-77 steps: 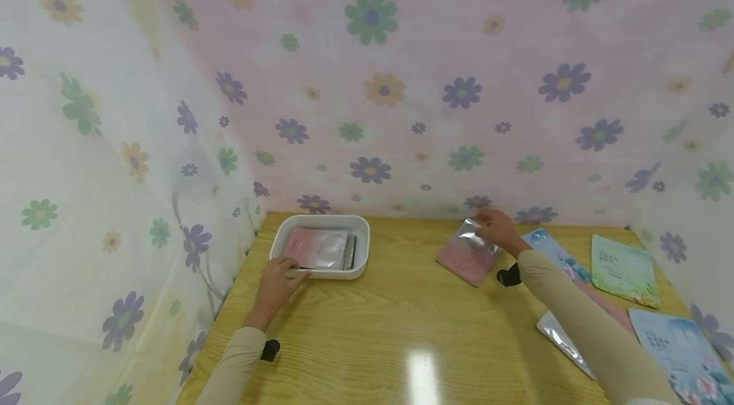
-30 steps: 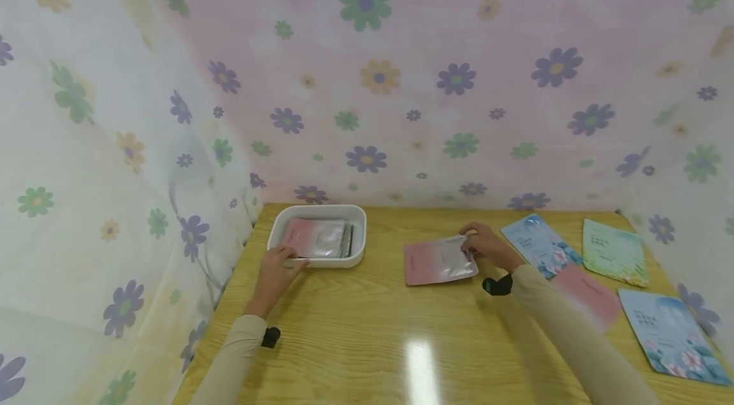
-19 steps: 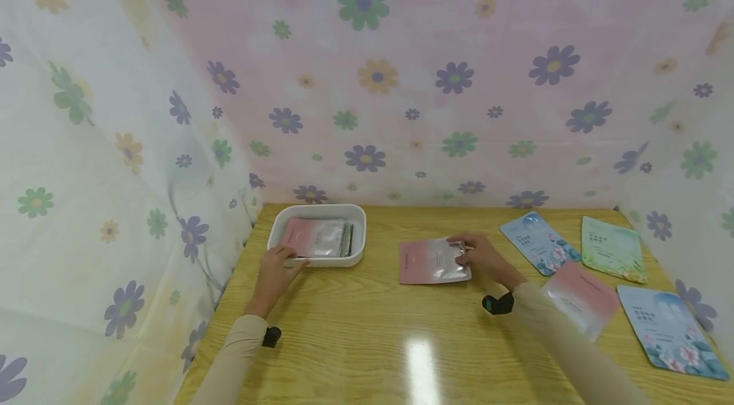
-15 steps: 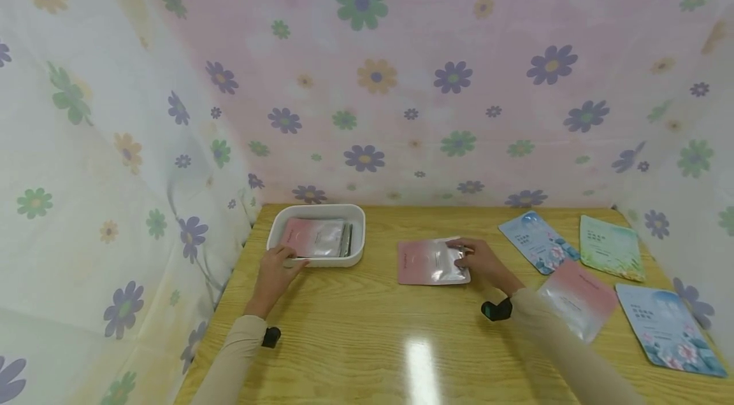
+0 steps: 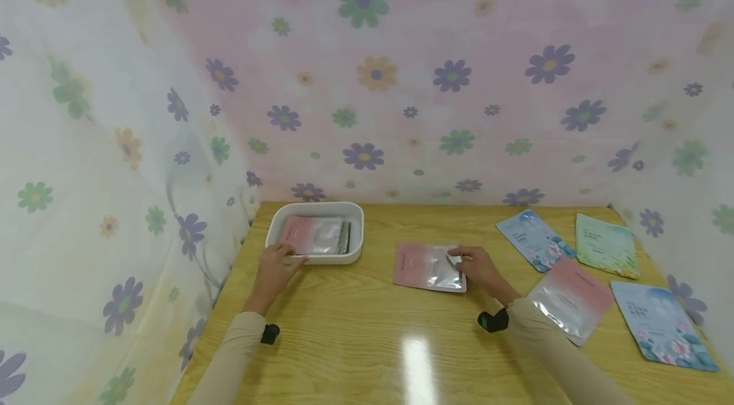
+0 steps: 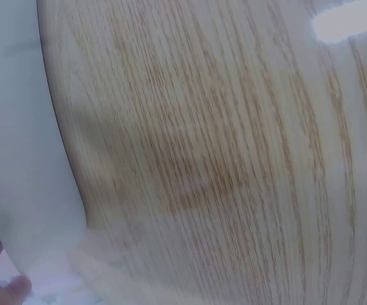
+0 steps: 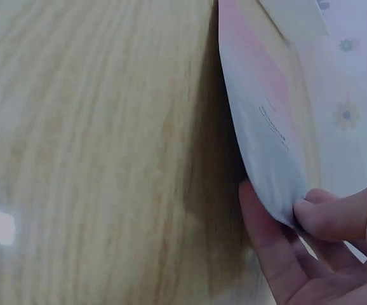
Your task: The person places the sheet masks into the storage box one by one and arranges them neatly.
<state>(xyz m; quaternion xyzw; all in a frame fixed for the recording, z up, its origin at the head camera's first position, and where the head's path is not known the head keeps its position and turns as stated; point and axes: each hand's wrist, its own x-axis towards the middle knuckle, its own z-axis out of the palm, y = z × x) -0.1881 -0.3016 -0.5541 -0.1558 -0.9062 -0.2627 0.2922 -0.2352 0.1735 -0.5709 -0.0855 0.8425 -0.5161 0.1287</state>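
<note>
My left hand (image 5: pixel 271 276) holds the near rim of a white plastic bin (image 5: pixel 357 236) at the left back of the table. In the left wrist view the bin's outer wall (image 6: pixel 28 133) fills the left edge, with parts of my fingers at the lower left. Inside the bin lies a pink-and-silver sheet mask packet (image 5: pixel 312 234) beside several packets standing on edge. My right hand (image 5: pixel 483 272) pinches the right end of another pink-and-silver sheet mask packet (image 5: pixel 421 265), right of the bin. In the right wrist view that packet (image 7: pixel 263 121) is tilted, its end between thumb and fingers.
On the right of the wooden table (image 5: pixel 344 341) lie a blue mask packet (image 5: pixel 533 239), a green one (image 5: pixel 606 246), a pink-and-silver one (image 5: pixel 573 300) and another blue one (image 5: pixel 659 325). Flowered cloth (image 5: pixel 401 156) encloses the back and sides.
My right hand has brought the pinched packet leftward from near the other packets and turned it so its pink end points to the bin. My left hand has stayed at the bin's rim.
</note>
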